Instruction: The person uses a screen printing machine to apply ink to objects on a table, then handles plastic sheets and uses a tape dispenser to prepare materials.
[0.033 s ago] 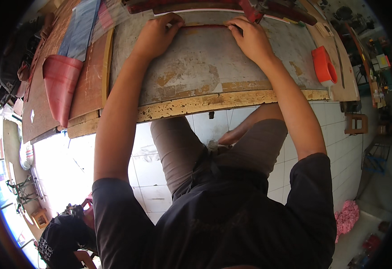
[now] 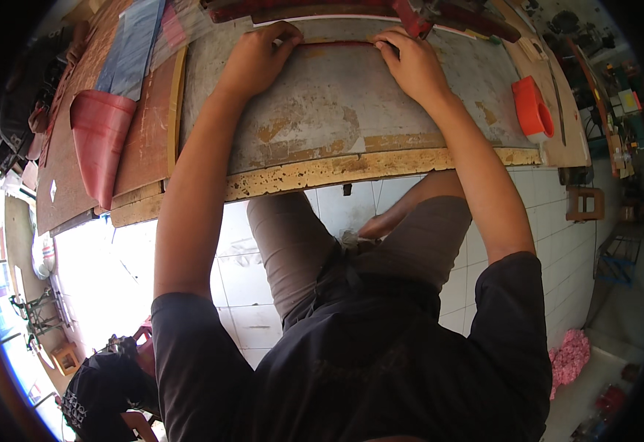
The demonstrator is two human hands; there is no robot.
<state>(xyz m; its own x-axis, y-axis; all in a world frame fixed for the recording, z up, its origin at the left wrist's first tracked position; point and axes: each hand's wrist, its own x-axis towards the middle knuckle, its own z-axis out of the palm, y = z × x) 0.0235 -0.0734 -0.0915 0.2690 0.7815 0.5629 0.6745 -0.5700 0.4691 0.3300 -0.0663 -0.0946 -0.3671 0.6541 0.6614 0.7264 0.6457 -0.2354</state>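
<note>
Both my arms reach to the far part of a worn grey tabletop [image 2: 307, 110] with a yellowish, chipped front edge. A thin strip with a dark red edge [image 2: 339, 43] lies there, running from one hand to the other. My left hand [image 2: 259, 60] pinches its left end between thumb and fingers. At the right end, my right hand [image 2: 416, 66] has thumb and forefinger closed on it. Just beyond my hands is a red metal bar [image 2: 307, 10], with a red bracket [image 2: 414, 18] close to my right fingers. Whether anything lies under the strip is hidden.
A curled red sheet [image 2: 101, 136] and a blue sheet [image 2: 132, 51] lie on brown boards at left. An orange-red hollow holder [image 2: 532, 109] stands at the right edge. A person in a black cap [image 2: 101, 394] is at lower left; a pink bundle [image 2: 570, 361] lies at lower right.
</note>
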